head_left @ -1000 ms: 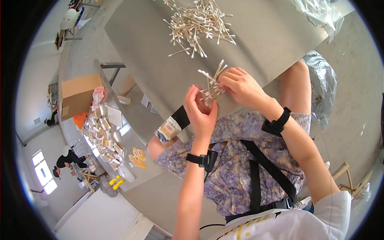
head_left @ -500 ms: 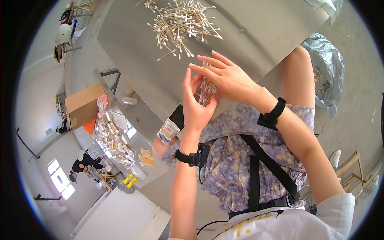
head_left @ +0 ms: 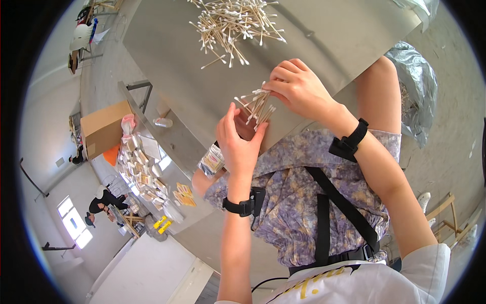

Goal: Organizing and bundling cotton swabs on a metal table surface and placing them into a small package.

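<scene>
A loose, fanned-out bunch of cotton swabs (head_left: 257, 109), wooden sticks with white tips, is held between my two hands over the near edge of the metal table. My left hand (head_left: 237, 147) cups it from below, the thumb against the lower tips and the fingers at the left side. At the upper end, my right hand (head_left: 305, 90) pinches some of the swabs between thumb and fingertips, its other fingers curled. Farther off on the tabletop lies a heap of cotton swabs (head_left: 235, 25). A filled clear packet of swabs (head_left: 211, 161) is just left of my left hand, by my knee.
The grey metal table (head_left: 324, 55) spans the upper middle. A plastic bag (head_left: 412, 91) sits on the floor at right. To the left are a cardboard box (head_left: 106, 129), a pile of packets (head_left: 144, 169) and a distant person (head_left: 105, 202).
My hands have drawn apart. The swabs, pressed together between my palms before, are now fanned out, and my right hand has moved right and closed into a pinch on their upper ends.
</scene>
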`<state>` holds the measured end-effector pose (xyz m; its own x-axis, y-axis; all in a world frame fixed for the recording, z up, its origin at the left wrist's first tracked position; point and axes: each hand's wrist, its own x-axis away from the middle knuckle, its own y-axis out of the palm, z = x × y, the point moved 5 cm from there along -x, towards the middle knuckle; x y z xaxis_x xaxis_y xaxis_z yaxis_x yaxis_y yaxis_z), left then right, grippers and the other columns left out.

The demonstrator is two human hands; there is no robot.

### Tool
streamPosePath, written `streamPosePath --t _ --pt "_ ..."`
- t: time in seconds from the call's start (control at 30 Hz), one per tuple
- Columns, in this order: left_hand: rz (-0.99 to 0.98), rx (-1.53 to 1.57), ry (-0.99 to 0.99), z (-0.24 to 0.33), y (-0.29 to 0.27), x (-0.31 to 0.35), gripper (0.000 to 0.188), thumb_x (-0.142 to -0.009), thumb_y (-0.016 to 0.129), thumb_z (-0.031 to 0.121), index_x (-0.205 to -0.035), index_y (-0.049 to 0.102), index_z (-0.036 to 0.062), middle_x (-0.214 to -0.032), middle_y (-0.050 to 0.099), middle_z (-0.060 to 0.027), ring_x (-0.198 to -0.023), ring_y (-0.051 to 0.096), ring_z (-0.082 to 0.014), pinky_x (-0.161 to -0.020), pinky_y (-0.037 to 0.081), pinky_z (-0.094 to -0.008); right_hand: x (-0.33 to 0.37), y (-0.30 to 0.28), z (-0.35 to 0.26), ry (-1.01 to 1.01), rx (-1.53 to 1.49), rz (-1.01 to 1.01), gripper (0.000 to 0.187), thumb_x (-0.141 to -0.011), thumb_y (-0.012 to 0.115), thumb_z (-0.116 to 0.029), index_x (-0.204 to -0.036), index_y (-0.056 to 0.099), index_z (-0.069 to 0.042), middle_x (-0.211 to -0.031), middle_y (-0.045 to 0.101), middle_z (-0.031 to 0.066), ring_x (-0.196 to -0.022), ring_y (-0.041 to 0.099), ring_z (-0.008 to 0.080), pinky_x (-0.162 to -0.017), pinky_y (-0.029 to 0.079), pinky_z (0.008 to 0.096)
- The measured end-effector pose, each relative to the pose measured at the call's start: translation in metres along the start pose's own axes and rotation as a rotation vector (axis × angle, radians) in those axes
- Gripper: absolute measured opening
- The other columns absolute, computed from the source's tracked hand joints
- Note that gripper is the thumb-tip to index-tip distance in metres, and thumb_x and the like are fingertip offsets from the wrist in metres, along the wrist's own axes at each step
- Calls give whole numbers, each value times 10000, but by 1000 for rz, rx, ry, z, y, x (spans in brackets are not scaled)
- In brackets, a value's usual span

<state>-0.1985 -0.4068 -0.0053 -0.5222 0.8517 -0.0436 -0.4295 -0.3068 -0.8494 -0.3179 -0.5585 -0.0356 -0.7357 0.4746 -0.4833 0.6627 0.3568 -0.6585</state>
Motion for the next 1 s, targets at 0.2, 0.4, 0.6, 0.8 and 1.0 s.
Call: streamPosePath --t 0.2,0.4,0.6,0.8,1.0 --pt "16 89 41 11 10 -1 638 -805 816 89 -1371 525 39 -1246 616 -134 -1170 578 -302 -1020 461 -408 -6 -1 -11 -36 -38 13 198 -743 714 -70 -940 732 -91 -1000 665 10 -1066 610 215 -977 476 358" --pt "10 118 -7 7 15 0 504 -824 781 52 -1283 573 33 -1263 613 -137 -1202 568 -308 -1032 459 -407 -3 3 -7 -60 -67 -48 212 -752 695 -45 -960 719 -72 -1020 676 15 -1087 605 218 -1003 469 361" --pt "77 -68 225 18 8 -14 504 -821 785 79 -1285 595 39 -1231 637 -105 -1145 587 -313 -1009 460 -417 -3 0 -6 -57 -67 -82 228 -745 695 -36 -963 742 -86 -982 678 7 -1035 605 215 -986 472 354" --pt "64 -57 127 2 9 -12 289 -815 794 78 -1092 721 41 -1041 684 -83 -1002 633 -270 -869 502 -383 -1 -1 -2 -53 -81 -56 177 -756 755 -68 -927 734 -107 -957 667 -13 -1019 608 220 -943 494 366" --pt "104 93 30 -9 7 -9 218 -823 791 44 -1038 759 45 -976 680 -65 -906 641 -206 -770 515 -317 -6 -13 13 -33 -43 -7 150 -720 731 -85 -868 751 -102 -924 660 -9 -998 599 207 -947 474 354"
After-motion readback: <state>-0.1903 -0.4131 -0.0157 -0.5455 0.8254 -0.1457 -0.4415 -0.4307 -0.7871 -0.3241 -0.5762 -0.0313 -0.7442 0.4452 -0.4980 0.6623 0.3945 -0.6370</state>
